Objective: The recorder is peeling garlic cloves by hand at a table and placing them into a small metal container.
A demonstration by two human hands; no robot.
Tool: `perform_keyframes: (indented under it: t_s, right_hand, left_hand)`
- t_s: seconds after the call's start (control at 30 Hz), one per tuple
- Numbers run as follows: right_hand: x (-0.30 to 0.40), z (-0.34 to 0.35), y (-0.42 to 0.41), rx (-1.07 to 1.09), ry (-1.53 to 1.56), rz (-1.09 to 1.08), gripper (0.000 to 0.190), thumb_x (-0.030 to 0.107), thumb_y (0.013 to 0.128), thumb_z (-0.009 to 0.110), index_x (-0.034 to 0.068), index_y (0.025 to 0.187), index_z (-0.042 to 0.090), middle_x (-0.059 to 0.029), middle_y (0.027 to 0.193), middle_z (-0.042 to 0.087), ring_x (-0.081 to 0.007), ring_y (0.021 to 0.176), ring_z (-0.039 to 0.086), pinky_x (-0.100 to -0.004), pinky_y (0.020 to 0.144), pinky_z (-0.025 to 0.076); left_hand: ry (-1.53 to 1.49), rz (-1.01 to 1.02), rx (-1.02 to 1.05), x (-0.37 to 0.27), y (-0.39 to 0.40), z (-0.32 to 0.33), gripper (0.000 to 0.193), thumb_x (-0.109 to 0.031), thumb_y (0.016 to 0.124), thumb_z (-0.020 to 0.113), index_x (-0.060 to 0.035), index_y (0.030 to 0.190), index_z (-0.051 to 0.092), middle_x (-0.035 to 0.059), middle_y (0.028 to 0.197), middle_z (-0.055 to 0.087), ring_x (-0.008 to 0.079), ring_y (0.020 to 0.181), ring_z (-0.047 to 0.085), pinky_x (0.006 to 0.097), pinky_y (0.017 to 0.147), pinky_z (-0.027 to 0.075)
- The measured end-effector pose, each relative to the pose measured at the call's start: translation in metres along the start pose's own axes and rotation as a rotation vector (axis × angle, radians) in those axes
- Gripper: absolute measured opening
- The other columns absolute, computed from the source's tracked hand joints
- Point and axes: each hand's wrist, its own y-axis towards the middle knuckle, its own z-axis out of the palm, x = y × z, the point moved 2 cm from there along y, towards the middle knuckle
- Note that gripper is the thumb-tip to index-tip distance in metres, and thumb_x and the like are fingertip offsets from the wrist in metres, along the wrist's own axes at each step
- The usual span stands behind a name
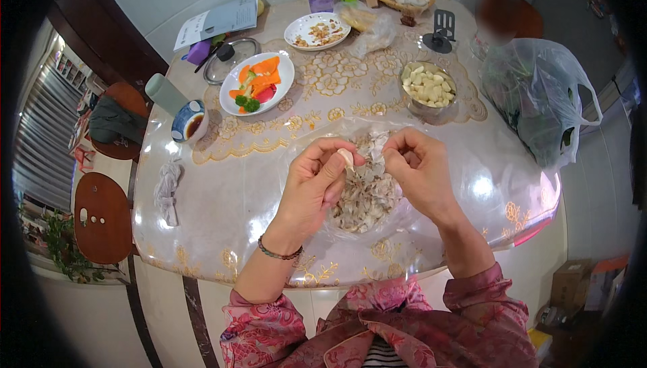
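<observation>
Between the thumb and fingers of my left hand is a garlic clove with some skin on it. Just to its right, my right hand pinches a pale piece of garlic skin. Both hands are above a heap of garlic skins lying on a clear plastic bag. Whether whole cloves lie within the heap, I cannot tell. Beyond my right hand stands a steel bowl filled with peeled garlic cloves.
On the covered table are a plate of cut vegetables, a sauce bowl, a green cup, a plate of scraps and a crumpled plastic bag. A filled plastic bag stands at the right, near a black slotted turner.
</observation>
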Motion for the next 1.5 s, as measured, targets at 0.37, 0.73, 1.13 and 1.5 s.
perform_keyframes:
  t_s: [0.37, 0.73, 1.13, 1.5]
  right_hand:
    - [0.002, 0.01, -0.006, 0.078, -0.053, -0.119, 0.008, 0.004, 0.077, 0.065, 0.0, 0.081, 0.06, -0.0008, 0.066, 0.054, -0.0026, 0.053, 0.043, -0.0207, 0.045, 0.035]
    - [-0.002, 0.008, -0.005, 0.113, -0.05, -0.025, 0.01, 0.007, 0.08, 0.064, -0.002, 0.083, 0.062, -0.0011, 0.068, 0.059, -0.002, 0.054, 0.045, -0.0204, 0.045, 0.036]
    - [0.005, 0.009, -0.005, 0.116, -0.314, -0.258, 0.007, 0.001, 0.075, 0.062, -0.001, 0.081, 0.06, -0.0081, 0.068, 0.058, -0.014, 0.053, 0.053, -0.0278, 0.048, 0.042]
    - [0.004, 0.009, -0.005, 0.086, -0.339, -0.305, 0.009, 0.0, 0.07, 0.063, 0.0, 0.074, 0.055, -0.007, 0.061, 0.055, -0.0125, 0.05, 0.051, -0.026, 0.045, 0.04]
  left_hand:
    - [0.108, 0.038, -0.021, 0.004, 0.002, -0.002, 0.021, -0.013, 0.092, 0.053, -0.0024, 0.11, 0.057, 0.0048, 0.084, 0.063, 0.0008, 0.049, 0.037, 0.016, 0.042, 0.029]
    - [0.821, 0.28, -0.176, -0.002, -0.003, 0.005, 0.026, 0.003, 0.076, 0.067, -0.0047, 0.1, 0.067, 0.0055, 0.086, 0.064, 0.0079, 0.07, 0.057, 0.0217, 0.058, 0.046]
    - [1.112, 0.719, -0.126, 0.002, -0.004, 0.013, 0.036, 0.014, 0.072, 0.058, -0.0017, 0.104, 0.064, 0.0141, 0.091, 0.061, 0.0242, 0.078, 0.064, 0.0307, 0.062, 0.054]
    - [0.954, 0.529, -0.042, 0.003, -0.002, 0.009, 0.026, 0.007, 0.076, 0.059, 0.0002, 0.102, 0.064, 0.0113, 0.086, 0.063, 0.0181, 0.068, 0.059, 0.0253, 0.056, 0.048]
